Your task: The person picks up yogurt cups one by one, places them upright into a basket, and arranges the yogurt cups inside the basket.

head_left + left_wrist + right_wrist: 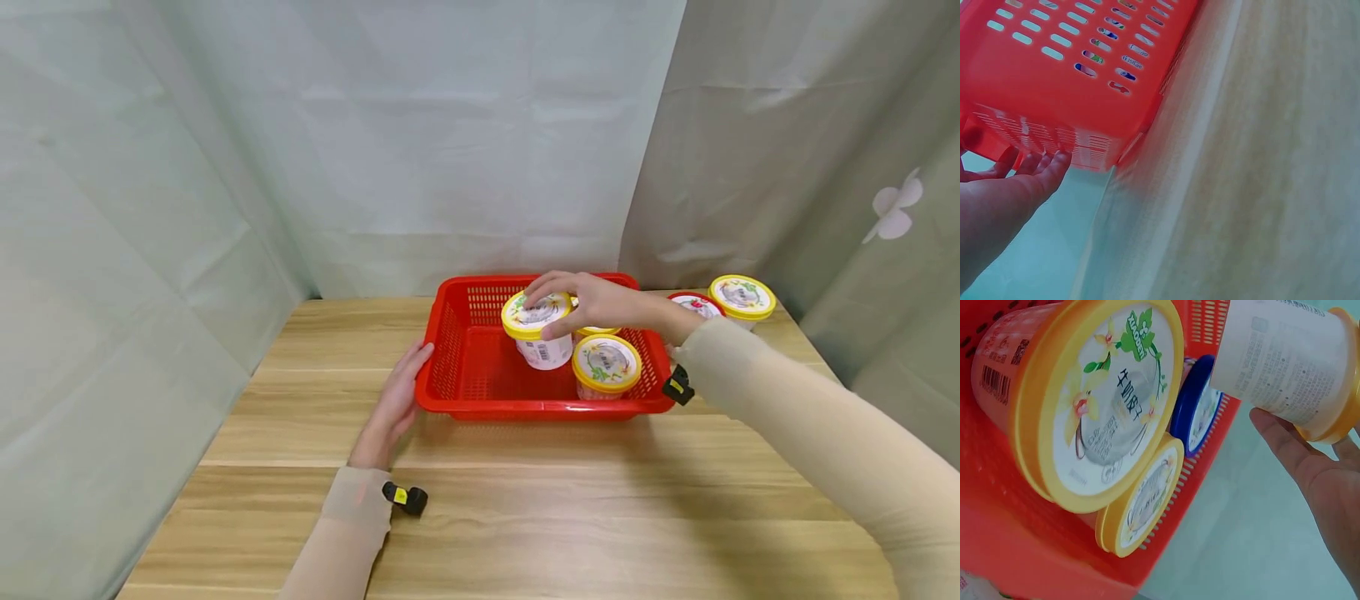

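Note:
My right hand grips a white ice cream tub with a yellow lid by its lid, fingers and thumb on either side. The tub is tilted over the middle of the red basket; in the right wrist view the held tub shows printed text on its side. To its right, a yellow-lidded tub stands in the basket near the front. Another yellow-lidded tub and a blue-lidded tub are behind. My left hand touches the basket's left end, its fingers extended against the outer wall.
On the wooden table, right of the basket, stand a red-lidded tub, partly hidden by my right arm, and a yellow-lidded tub. A pale curtain hangs behind the table and along both sides.

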